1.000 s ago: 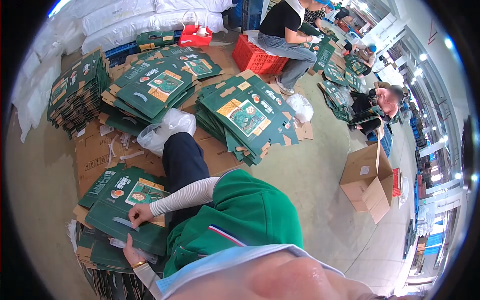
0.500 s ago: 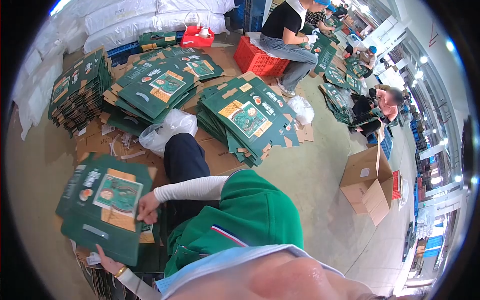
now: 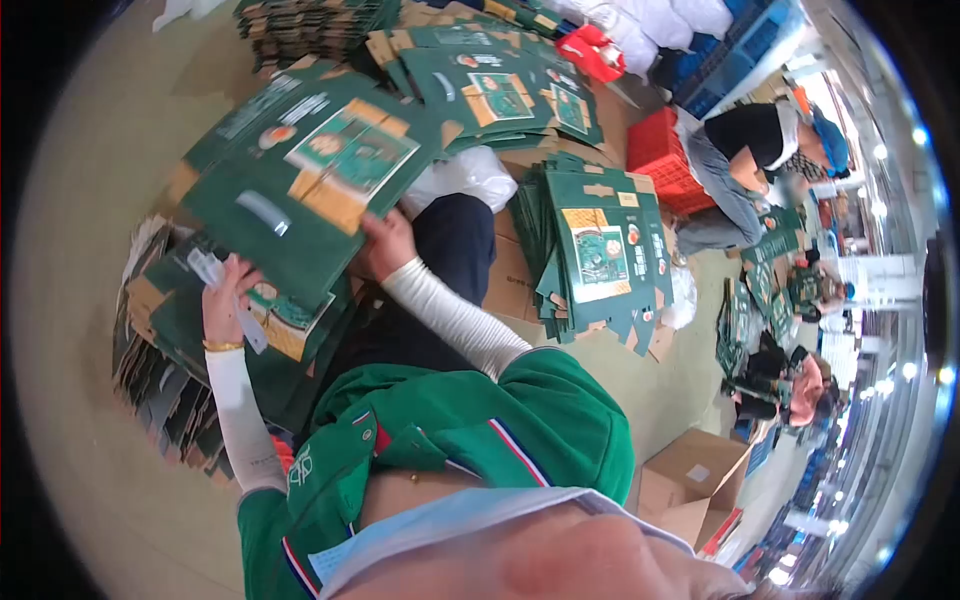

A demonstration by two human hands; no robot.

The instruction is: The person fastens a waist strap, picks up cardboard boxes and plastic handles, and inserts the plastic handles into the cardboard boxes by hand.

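Observation:
A flat green printed carton (image 3: 320, 170) is lifted in front of me, tilted, with a clear plastic handle (image 3: 263, 213) on its face. My right hand (image 3: 388, 246) is closed on its lower right edge, thumb on the printed side. At the carton's near edge, my left hand (image 3: 228, 298) is closed around a translucent plastic strip (image 3: 253, 333); whether its fingertips also touch the carton I cannot tell. Beneath both hands lies a stack of flat green cartons (image 3: 180, 320), partly hidden by the raised one.
Ahead are more carton piles (image 3: 480, 85) and, to the right, another carton stack (image 3: 600, 250). A white plastic bag (image 3: 465, 180) lies by my knee. A person (image 3: 755, 150) sits on a red crate (image 3: 660, 155). An open cardboard box (image 3: 690, 475) stands at lower right.
The carton has risen and moved away from me, with my right hand still at its edge. My left hand has come up, and the plastic strip now shows across it. The view has turned.

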